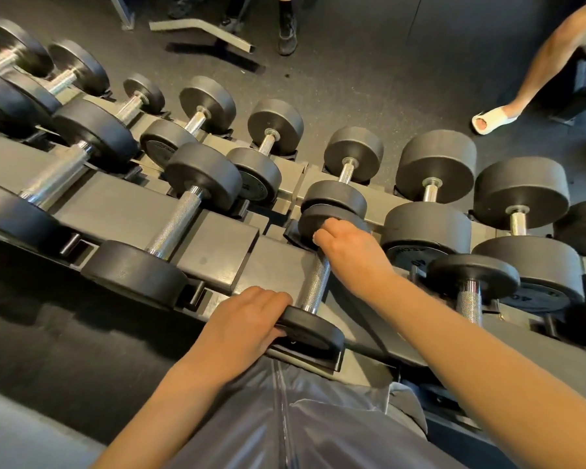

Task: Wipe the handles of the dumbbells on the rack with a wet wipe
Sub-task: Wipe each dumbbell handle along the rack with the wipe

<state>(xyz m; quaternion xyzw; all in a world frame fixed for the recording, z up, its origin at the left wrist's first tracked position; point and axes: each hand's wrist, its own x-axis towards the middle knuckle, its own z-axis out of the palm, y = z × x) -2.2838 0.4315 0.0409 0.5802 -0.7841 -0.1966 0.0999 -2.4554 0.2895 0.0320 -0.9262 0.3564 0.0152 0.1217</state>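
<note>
While both bare forearms reach out from the near edge, the small dumbbell with matte black round rubber heads and a knurled chrome handle (pixel 315 282) lies in its cradle on the near tier of the grey painted steel rack (pixel 217 245), its handle running from near to far. The left hand (pixel 247 319) lies on the near head of that dumbbell, fingers curled over its rounded rim. The right hand (pixel 349 252) is closed round the far end of the same handle, right against the far head, and a small scrap of white wet wipe (pixel 317 235) peeks out between the knuckles; most of the wipe is hidden inside the grip. To the left on the same tier sits a larger black-headed dumbbell with a long cross-hatched chrome bar (pixel 175 225), and to the right a short one with a thick knurled grip (pixel 469 299). More black disc-headed dumbbells line the far tier, above dark speckled rubber flooring (pixel 352 79). A grey, glossy plastic bag (pixel 305 424) hangs just below the near rail.
</note>
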